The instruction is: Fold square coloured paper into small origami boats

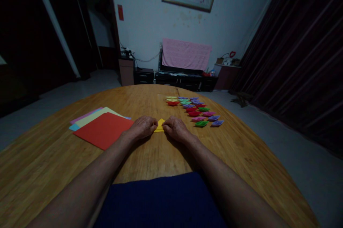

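A small yellow paper (160, 125), folded to a triangle with its tip pointing away, lies flat on the bench (160, 156), its two lower corners covered.

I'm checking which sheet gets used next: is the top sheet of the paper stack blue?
No, the top sheet of the paper stack is red; a blue sheet only peeks out at its left edge.

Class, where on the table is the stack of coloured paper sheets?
The stack of coloured paper sheets lies on the wooden table, just left of the left hand, red sheet on top.
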Demonstrator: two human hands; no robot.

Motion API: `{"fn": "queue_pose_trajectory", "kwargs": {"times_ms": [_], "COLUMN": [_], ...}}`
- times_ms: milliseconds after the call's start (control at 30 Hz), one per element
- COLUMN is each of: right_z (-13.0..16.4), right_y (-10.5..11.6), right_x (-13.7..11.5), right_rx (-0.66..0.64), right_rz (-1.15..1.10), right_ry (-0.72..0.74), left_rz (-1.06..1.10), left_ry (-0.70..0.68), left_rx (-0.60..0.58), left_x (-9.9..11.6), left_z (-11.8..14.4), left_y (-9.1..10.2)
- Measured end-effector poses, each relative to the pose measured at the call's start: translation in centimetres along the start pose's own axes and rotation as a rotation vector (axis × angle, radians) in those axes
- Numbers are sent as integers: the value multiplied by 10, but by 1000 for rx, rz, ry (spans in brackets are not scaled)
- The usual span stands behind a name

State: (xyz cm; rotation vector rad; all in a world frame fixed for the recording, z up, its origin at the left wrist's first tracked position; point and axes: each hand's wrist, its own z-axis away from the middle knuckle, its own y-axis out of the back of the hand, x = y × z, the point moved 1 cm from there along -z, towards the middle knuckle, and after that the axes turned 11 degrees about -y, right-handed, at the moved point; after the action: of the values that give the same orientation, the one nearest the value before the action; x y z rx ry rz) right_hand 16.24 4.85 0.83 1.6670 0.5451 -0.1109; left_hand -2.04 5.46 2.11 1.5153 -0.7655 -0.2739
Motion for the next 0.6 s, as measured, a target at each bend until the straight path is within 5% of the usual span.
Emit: {"fn": "queue_pose_trajectory", "kwargs": {"times_ms": [333,600], "right_z": [-3,-2], "right_y": [-11,-8], "right_x": [5,0], "right_rx": [19,24], "right_rz": [-5,2], "right_ry": [-33,-70], "left_rz": [-105,-210], "left_ry": [-25,-26], "left_rx": [25,19], "left_x": [-7,7], "left_z": [0,1], "left_y": [-9,-5]}}
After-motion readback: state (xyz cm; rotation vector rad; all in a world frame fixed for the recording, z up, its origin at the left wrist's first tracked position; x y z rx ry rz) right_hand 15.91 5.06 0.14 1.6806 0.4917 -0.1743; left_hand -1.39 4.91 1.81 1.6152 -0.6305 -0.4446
